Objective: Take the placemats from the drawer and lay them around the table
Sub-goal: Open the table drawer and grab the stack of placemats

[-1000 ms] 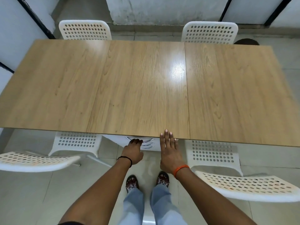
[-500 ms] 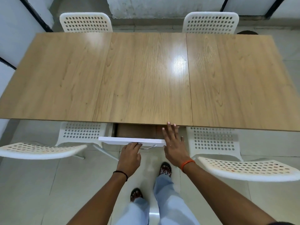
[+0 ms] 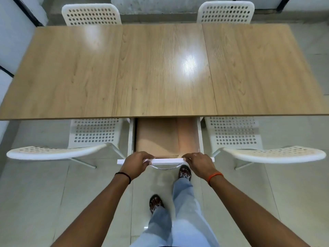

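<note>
Gripping the white drawer front (image 3: 165, 160), the left hand (image 3: 136, 164) and right hand (image 3: 198, 163) were curled over it. Tan placemats (image 3: 157, 138) were seen just beyond, long side running away, nearer the left hand.

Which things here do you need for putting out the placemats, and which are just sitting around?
Needed for the job:
- drawer, pulled open, gripped at its front by the left hand and right hand
- tan placemats lying inside it
- table

Just there:
- four white chairs, such as the near-left chair
- the drawer's metal handle
</note>
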